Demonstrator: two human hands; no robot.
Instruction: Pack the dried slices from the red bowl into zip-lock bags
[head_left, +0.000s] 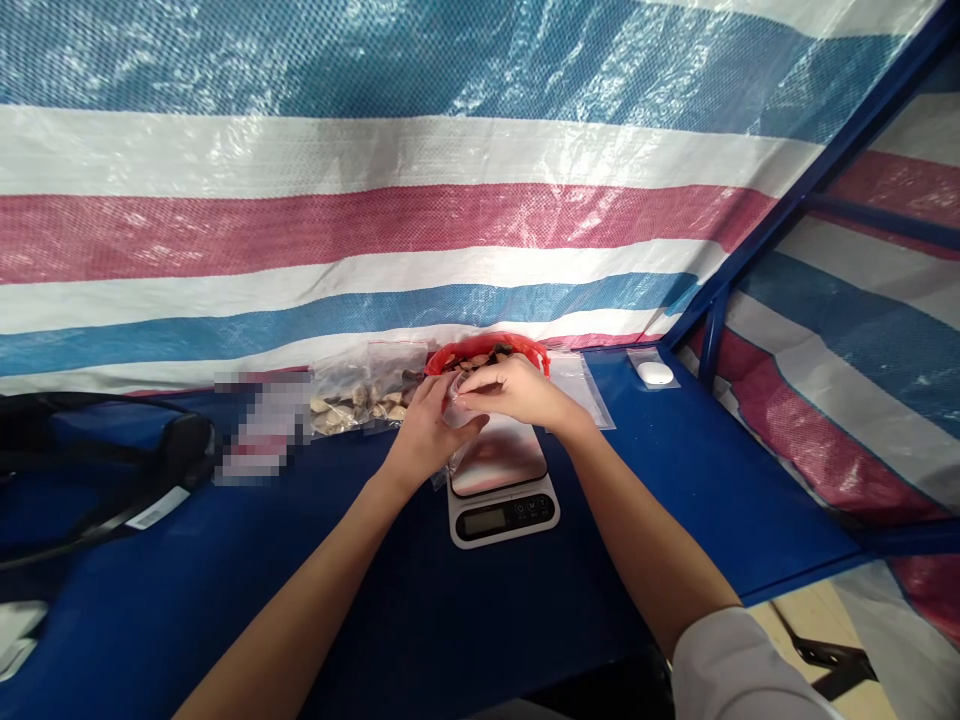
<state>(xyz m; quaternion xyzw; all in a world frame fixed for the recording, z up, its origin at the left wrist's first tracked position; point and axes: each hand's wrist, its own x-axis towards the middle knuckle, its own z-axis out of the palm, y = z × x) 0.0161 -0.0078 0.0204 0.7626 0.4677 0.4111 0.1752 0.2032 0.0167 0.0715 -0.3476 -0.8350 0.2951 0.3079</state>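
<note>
Both of my hands meet above a small digital kitchen scale [502, 495] on the blue table. My left hand [427, 430] and my right hand [517, 390] pinch a small clear plastic bag [459, 405] between them, just over the scale's steel platform. Right behind my hands stands a red basket [525, 348] holding brownish pieces. To its left lie clear zip bags [360, 395] filled with similar pale brown pieces.
Empty clear bags [581, 385] lie right of the basket, and a small white object in a bag [655, 372] sits near the table's far right corner. A black bag [97, 460] rests at the left. A striped tarp [375, 200] walls the back and right.
</note>
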